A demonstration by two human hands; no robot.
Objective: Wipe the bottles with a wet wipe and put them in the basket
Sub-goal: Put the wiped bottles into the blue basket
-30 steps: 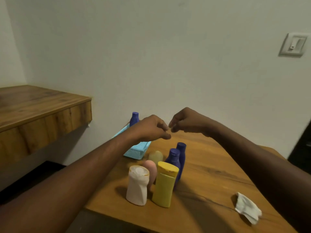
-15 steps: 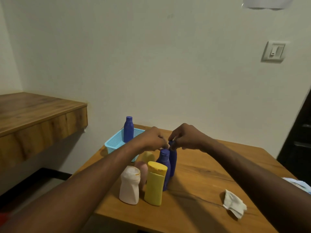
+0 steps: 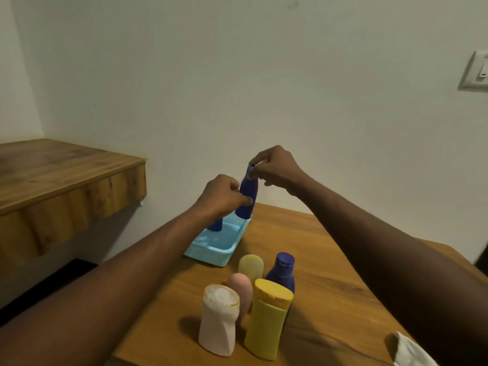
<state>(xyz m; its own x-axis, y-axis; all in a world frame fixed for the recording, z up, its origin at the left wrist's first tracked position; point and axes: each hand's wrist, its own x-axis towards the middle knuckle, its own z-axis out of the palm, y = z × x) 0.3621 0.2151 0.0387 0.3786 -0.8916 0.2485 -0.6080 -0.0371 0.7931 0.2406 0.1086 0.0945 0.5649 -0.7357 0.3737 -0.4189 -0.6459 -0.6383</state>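
The left hand (image 3: 220,195) grips a blue bottle (image 3: 247,191) by its body and the right hand (image 3: 277,169) pinches its cap, while below those fingers the basket (image 3: 211,256) already holds one bottle (image 3: 216,226) and five others (image 3: 266,320) wait on the worktop (image 3: 330,273).

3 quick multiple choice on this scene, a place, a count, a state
1. Where is the held blue bottle? A at the basket's far end; B lying flat on the table; C on the floor.
2. How many bottles stand on the table outside the basket? A three; B five; C seven.
3. The right hand's grip? A hanging open; B pinching the bottle's top; C pressing the table.
1 A: its base is by the far rim. 2 B: white, pink, yellow, pale yellow, blue. 3 B: it closes on the cap.
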